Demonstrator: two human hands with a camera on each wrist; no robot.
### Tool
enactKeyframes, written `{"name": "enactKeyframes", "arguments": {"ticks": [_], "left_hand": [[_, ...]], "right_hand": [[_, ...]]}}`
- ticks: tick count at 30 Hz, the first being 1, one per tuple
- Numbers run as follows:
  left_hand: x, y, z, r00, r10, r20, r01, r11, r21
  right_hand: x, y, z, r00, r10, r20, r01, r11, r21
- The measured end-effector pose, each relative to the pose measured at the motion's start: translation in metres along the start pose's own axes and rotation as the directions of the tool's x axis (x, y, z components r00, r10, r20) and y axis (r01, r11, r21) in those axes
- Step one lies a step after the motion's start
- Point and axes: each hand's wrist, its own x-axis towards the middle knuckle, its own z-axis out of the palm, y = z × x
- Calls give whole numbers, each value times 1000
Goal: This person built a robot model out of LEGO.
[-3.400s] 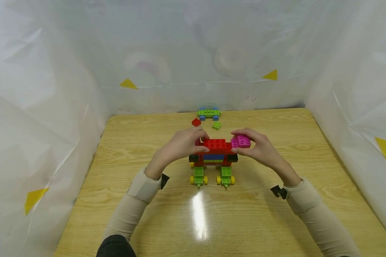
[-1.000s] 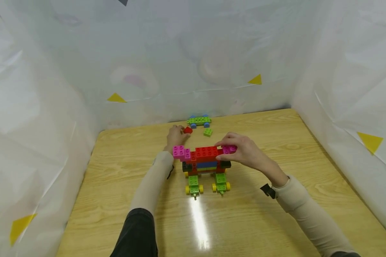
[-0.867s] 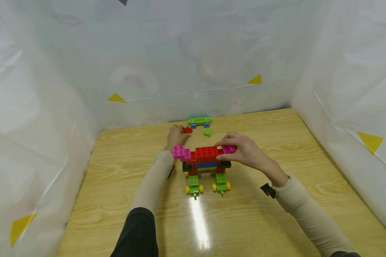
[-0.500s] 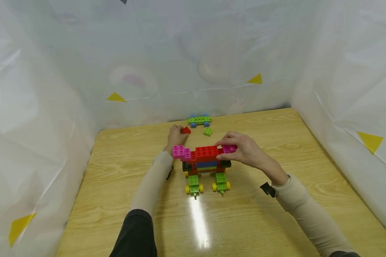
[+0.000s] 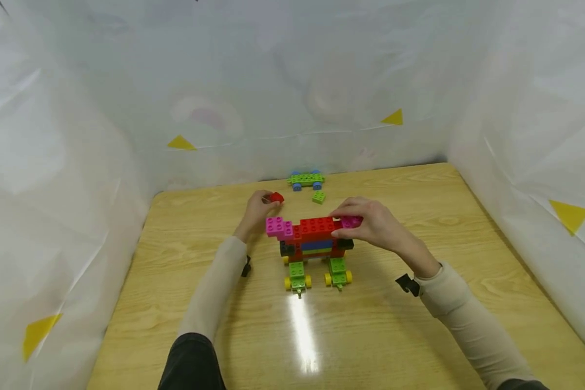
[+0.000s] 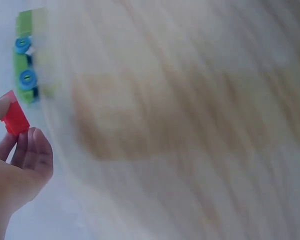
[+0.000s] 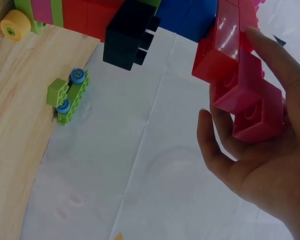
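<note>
In the head view my left hand [image 5: 256, 213] pinches a small red toy brick [image 5: 277, 198] between thumb and fingers, behind and left of the built model. The left wrist view shows the same red brick [image 6: 16, 117] above those fingers. My right hand [image 5: 377, 225] grips the model's upper right end, around red bricks and pink bricks [image 5: 352, 221]; in the right wrist view the fingers wrap the stepped pink bricks [image 7: 260, 112]. The model has a red top [image 5: 317, 227], black side bricks [image 5: 286, 249], a blue layer [image 5: 318, 245] and two green wheeled bases [image 5: 297, 276]. Pink bricks [image 5: 279, 227] jut out at its left end.
At the back of the wooden table [image 5: 175, 303] stands a green wheeled base [image 5: 306, 179] with blue wheels. A loose lime green brick [image 5: 319, 197] lies in front of it. White sheeting [image 5: 292, 92] with yellow triangles encloses the back and both sides.
My left hand left the model's left end, reached back to the red brick and took it, and now draws it leftward. My right hand stays at the model's right end.
</note>
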Motion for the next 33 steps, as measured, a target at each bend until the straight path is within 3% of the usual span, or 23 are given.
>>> {"name": "enactKeyframes", "arguments": {"ticks": [5, 7, 12, 15, 21, 26, 33], "left_hand": [[-11, 15, -16, 999, 44, -2, -44, 999, -3], [-16, 22, -22, 996, 93, -10, -93, 996, 1], [-28, 35, -34, 986, 165, 26, -165, 986, 29], [-35, 45, -41, 984, 169, 63, -171, 985, 18], [-48, 74, -55, 968, 237, 83, -237, 972, -14], [-59, 95, -59, 954, 285, 93, -284, 959, -23], [-70, 113, -58, 931, 332, 150, -328, 943, -46]], "right_hand": [[0, 2, -1, 1000, 8, 2, -8, 1000, -2], [0, 2, -1, 1000, 13, 1, -13, 1000, -3], [-1, 3, -1, 1000, 25, 4, -25, 1000, 3], [-1, 3, -2, 1000, 31, 6, -31, 1000, 6], [-2, 4, -2, 999, 37, 10, -38, 999, 10], [-1, 4, -4, 999, 39, 10, -39, 999, 9], [0, 5, -4, 999, 46, 14, -46, 999, 1]]}}
